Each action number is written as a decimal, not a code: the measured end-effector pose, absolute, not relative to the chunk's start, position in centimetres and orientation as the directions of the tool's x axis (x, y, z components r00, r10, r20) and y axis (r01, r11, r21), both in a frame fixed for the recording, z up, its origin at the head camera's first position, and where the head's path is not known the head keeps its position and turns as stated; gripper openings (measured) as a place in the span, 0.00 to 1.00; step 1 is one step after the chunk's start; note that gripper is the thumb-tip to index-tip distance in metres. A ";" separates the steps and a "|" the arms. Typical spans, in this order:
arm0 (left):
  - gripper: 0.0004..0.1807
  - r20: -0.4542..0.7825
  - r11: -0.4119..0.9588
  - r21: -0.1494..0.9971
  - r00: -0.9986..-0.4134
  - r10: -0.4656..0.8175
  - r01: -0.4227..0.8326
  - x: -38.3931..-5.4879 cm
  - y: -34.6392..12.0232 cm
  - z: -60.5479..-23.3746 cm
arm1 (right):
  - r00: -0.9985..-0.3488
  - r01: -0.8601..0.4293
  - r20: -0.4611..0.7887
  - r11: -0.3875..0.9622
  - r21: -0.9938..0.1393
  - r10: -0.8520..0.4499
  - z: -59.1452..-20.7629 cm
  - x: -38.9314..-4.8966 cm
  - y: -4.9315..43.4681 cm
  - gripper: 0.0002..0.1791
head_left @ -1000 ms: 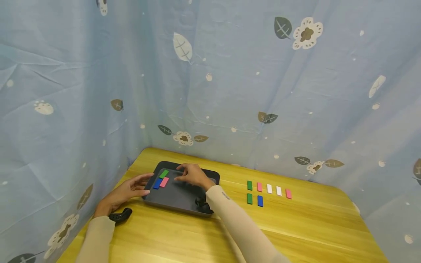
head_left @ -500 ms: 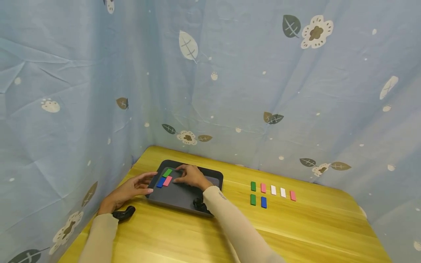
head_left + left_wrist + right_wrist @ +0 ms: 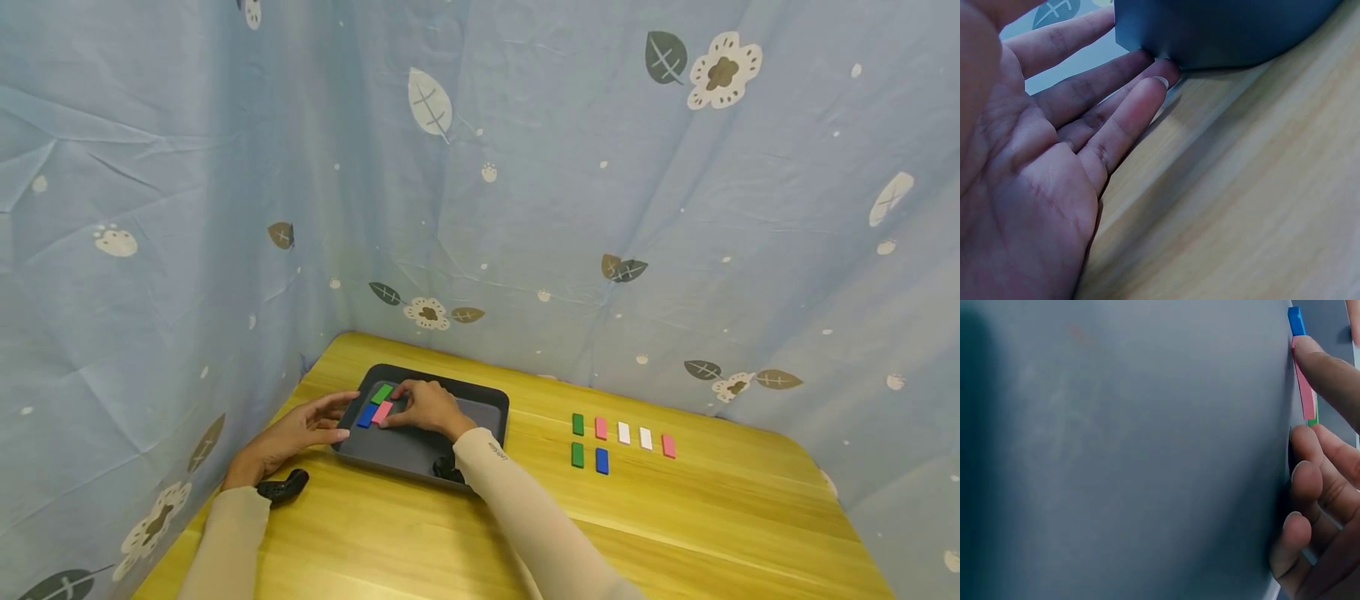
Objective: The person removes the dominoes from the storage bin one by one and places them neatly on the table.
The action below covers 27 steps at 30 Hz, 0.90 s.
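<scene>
A dark grey tray point(image 3: 408, 477) lies on the table's left part. Inside it, near its left wall, a green block point(image 3: 381, 394), a blue block point(image 3: 367, 416) and a pink block point(image 3: 381, 412) lie close together. My right hand point(image 3: 429, 408) reaches over the tray, its thumb on one end of the pink block and fingertips by the other end, near the green one; in the right wrist view the pink block point(image 3: 1304, 381) spans between them. My left hand point(image 3: 296, 433) rests at the tray's left side, its fairly straight fingers point(image 3: 1125, 122) touching the outer wall.
To the right of the tray, flat green point(image 3: 577, 424), pink point(image 3: 601, 428), white point(image 3: 624, 432) and blue point(image 3: 602, 461) blocks lie in two rows on the wooden table point(image 3: 675, 533). A patterned blue curtain point(image 3: 525, 208) hangs behind and at the left.
My right hand has moved left and toward me, onto the pink block. My left hand stays at the tray's side. The head view has shifted slightly.
</scene>
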<state>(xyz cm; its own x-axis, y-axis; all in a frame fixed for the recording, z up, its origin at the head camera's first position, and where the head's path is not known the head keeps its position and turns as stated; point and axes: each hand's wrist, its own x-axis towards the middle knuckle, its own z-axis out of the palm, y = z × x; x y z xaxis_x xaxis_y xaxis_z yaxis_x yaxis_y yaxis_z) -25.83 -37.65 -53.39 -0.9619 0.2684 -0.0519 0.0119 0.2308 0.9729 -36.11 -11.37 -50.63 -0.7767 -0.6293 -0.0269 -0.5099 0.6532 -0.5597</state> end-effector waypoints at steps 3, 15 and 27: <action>0.38 -0.058 0.234 0.972 -0.963 0.263 0.006 -25.8 -37.6 -53.3 | -0.774 -0.517 -0.025 0.654 -0.553 -0.633 -50.7 -36.2 -11.3 0.25; 0.37 -0.049 0.234 0.972 -0.961 0.272 0.017 -25.8 -37.5 -53.3 | -0.775 -0.528 -0.035 0.677 -0.513 -0.631 -50.7 -36.2 -11.5 0.32; 0.38 -0.039 0.249 0.968 -0.960 0.278 0.033 -25.9 -37.8 -53.5 | -0.748 -0.515 -0.036 0.614 -0.598 -0.663 -50.7 -36.7 -11.1 0.26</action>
<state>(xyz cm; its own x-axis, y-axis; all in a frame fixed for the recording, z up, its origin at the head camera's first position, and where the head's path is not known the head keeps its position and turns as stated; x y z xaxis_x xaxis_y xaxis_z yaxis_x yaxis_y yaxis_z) -25.93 -37.81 -53.48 -0.9598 0.2780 -0.0390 0.0327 0.2486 0.9681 -36.67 -11.06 -50.68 -0.7481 -0.6627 -0.0358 -0.5151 0.6137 -0.5984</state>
